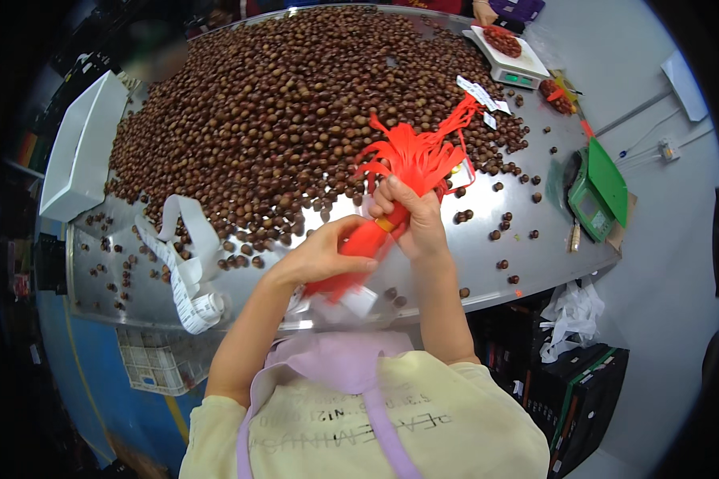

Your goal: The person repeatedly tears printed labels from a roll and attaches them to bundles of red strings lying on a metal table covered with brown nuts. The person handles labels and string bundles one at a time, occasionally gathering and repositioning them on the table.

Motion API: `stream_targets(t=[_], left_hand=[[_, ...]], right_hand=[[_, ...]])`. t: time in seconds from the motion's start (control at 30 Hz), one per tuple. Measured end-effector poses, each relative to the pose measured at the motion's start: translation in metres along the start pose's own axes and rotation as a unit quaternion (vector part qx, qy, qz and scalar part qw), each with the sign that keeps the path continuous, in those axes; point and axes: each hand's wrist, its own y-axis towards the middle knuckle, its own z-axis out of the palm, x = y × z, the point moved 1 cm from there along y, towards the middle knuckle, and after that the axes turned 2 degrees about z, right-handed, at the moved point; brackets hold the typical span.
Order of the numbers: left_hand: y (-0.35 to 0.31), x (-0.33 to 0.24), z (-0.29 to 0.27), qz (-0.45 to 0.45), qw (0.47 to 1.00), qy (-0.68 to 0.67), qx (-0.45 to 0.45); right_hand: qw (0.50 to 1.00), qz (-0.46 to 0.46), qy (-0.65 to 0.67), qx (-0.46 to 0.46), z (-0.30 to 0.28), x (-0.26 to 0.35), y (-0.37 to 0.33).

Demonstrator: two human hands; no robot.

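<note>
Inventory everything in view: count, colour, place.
Metal table: 1, silver, centre
Round nuts: uncounted, brown, heaped and scattered on table
Box: 1, white, table's left end
Label roll: 1, white, table's near left
White scale: 1, white, far right
Net bags: 2, red, on and beside white scale
Green scale: 1, green, right edge
Crate: 1, off-white, below table, left
Dark boxes: several, black, lower right
Plastic bag: 1, white, over dark boxes
Co-worker's hand: 1, bare, far edge
Red bundle: 1, red, between both hands
Apron: 1, lilac, on wearer
Shirt: 1, pale yellow, under apron
Left hand: 1, bare, around bundle's lower part
Right hand: 1, bare, gripping bundle higher up
</note>
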Motion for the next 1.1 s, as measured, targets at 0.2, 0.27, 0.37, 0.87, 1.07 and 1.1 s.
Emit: stream_targets(t=[0.2,0.27,0.37,0.87,1.07,1.1], left_hand=[[-0.005,0.015,-0.003,0.128,0.955,-0.112,-0.242],[-0.011,0.027,-0.011,0.091,0.946,-0.151,-0.272],[-0.03,0.058,-0.018,0.043,0.923,-0.143,-0.356],[-0.054,0.123,-0.005,-0.062,0.825,-0.188,-0.529],[-0.04,0.116,0.008,-0.099,0.84,-0.17,-0.507],[-0.04,0.114,0.01,-0.105,0.841,-0.17,-0.503]], right_hand=[[0.983,-0.127,-0.095,-0.097,-0.027,0.124,-0.012],[0.968,-0.187,-0.137,-0.098,-0.049,0.176,-0.011],[0.911,-0.282,-0.266,-0.14,-0.062,0.243,0.015],[0.349,-0.3,-0.873,-0.162,-0.239,0.323,0.282],[0.375,-0.004,-0.927,0.005,-0.301,0.182,0.272],[0.398,0.028,-0.917,-0.01,-0.297,0.174,0.268]])
